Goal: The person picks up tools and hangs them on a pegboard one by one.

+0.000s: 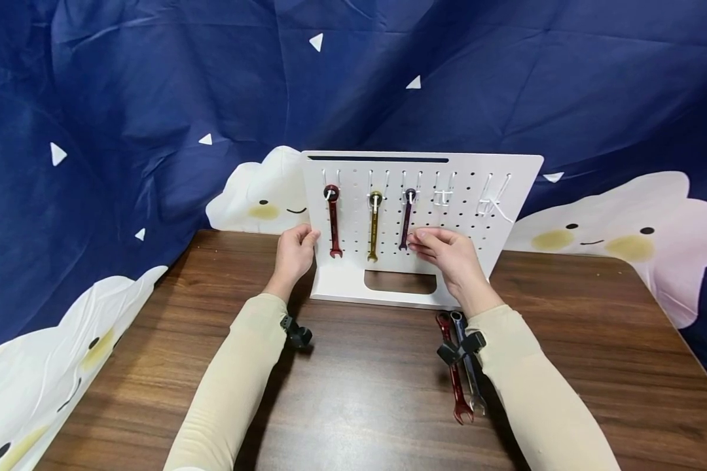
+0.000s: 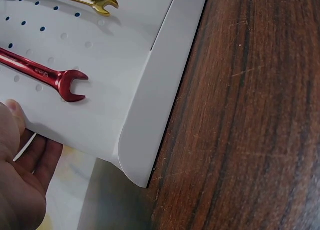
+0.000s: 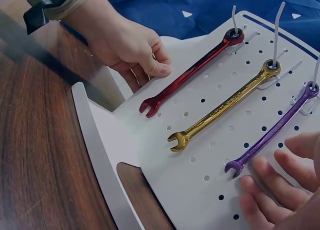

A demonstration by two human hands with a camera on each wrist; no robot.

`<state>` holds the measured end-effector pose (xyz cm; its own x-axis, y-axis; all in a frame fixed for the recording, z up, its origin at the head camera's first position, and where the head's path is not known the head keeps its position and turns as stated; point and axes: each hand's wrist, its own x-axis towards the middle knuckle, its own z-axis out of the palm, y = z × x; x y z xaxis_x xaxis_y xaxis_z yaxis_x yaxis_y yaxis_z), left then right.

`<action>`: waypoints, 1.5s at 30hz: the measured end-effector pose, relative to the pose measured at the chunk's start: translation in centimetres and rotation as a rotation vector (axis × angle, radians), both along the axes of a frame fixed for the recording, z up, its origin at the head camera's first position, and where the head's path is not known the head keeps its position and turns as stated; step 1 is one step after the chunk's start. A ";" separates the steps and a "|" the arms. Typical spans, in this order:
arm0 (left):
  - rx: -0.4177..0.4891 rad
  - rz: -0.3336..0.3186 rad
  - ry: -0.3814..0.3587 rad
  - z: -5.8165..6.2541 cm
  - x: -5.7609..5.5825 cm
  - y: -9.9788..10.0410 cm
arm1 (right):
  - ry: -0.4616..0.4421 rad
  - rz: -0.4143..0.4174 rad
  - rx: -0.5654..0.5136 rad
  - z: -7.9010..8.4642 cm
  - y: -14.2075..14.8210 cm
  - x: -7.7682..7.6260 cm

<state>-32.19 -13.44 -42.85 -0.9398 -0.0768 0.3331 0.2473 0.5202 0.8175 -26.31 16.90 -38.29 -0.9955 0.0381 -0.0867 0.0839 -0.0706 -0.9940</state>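
Observation:
A white pegboard stand (image 1: 342, 281) stands upright on the table. My left hand (image 1: 295, 255) pinches its left edge, the thumb on the front face and the other fingers behind. Three combination wrenches hang from hooks by their ring ends: a red wrench (image 1: 334, 226), a gold wrench (image 1: 374, 229) and a purple wrench (image 1: 406, 222). Beside the lower part of the purple wrench is my right hand (image 1: 450, 256). Its loosely bent fingers (image 3: 280, 185) lie spread alongside the shaft in the right wrist view, not closed round it.
Under my right forearm, a second red wrench (image 1: 456, 379) and a silver wrench (image 1: 470, 366) lie side by side on the wooden table (image 1: 353, 399). Two bare hooks, a white hook (image 1: 444, 195) and a tilted hook (image 1: 490, 204), jut from the board's right half. A blue curtain (image 1: 389, 98) hangs behind.

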 end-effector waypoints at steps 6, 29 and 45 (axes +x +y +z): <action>0.000 0.002 -0.007 -0.2 0.0 -0.1 | 0.032 0.016 -0.005 0.1 0.6 0.7; 0.017 0.001 -0.008 -0.2 -0.1 0.0 | 0.093 0.046 0.023 0.1 4.2 5.3; 0.006 0.003 -0.020 -0.2 -0.2 0.0 | 0.101 0.078 0.023 -0.2 5.6 8.5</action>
<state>-32.35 -13.40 -43.01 -0.9460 -0.0812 0.3137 0.2293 0.5162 0.8252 -17.84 22.55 -38.52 -0.9991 -0.0389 0.0144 -0.0126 -0.0446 -0.9989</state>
